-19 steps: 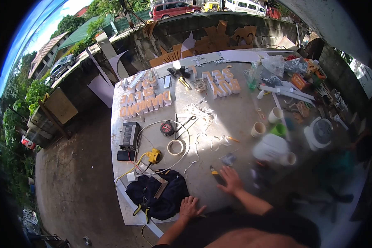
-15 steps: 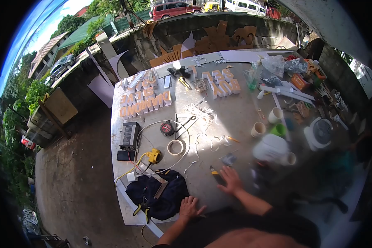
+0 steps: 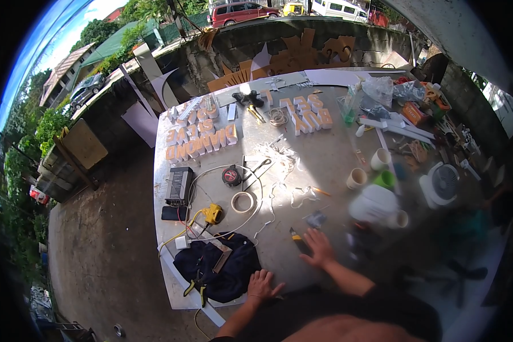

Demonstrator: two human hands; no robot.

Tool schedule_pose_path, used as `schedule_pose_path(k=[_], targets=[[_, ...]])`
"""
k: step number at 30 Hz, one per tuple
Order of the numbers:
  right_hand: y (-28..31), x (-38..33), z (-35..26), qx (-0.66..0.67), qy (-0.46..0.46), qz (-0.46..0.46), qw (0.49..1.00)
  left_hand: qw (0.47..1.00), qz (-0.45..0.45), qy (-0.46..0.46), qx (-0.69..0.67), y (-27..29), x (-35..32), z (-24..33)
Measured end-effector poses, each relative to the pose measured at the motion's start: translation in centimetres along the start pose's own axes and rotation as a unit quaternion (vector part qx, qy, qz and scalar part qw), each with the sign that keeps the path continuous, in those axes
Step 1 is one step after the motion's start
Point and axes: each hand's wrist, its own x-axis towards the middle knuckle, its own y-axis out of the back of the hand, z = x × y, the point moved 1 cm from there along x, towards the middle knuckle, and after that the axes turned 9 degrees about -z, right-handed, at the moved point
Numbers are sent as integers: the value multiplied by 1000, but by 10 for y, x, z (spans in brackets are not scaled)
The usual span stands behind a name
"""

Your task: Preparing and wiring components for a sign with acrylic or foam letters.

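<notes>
My left hand (image 3: 261,284) lies flat on the grey table (image 3: 325,165) near its front edge, fingers spread, right beside a dark blue cloth (image 3: 216,265) with pliers on it. My right hand (image 3: 318,248) also rests flat on the table with fingers apart. Its fingertips touch or nearly touch a small yellow and black cutter (image 3: 297,237). A small grey scrap (image 3: 316,218) lies just beyond it. Neither hand holds anything.
A roll of tape (image 3: 243,202), a red and black tape measure (image 3: 231,176), a yellow tool (image 3: 212,214), a black box (image 3: 179,185) and white strips lie mid-table. Orange and white cut-out letters (image 3: 199,146) stand at the back. Cups (image 3: 356,178), a white jug (image 3: 375,204) and a fan (image 3: 442,183) sit to the right.
</notes>
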Motion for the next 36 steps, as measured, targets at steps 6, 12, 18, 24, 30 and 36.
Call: schedule_pose_path(k=[6,12,18,24,30,36], targets=[[-2,0,1,-12,-16,-11,1000,1000,-2,1,1,-1,1,-1],[1,1,-1,-2,0,5,1000,1000,-1,0,2,-3,1,-1],[1,0,0,-7,1,5,1000,1000,-8,3,2,2,2,2],[1,0,-1,-1,3,8,1000,1000,-6,5,4,-1,1,0],[2,0,-1,-2,0,3,1000,1000,4,0,3,-1,1,0],[0,0,0,-2,-1,3,1000,1000,0,0,-1,1,1,1]])
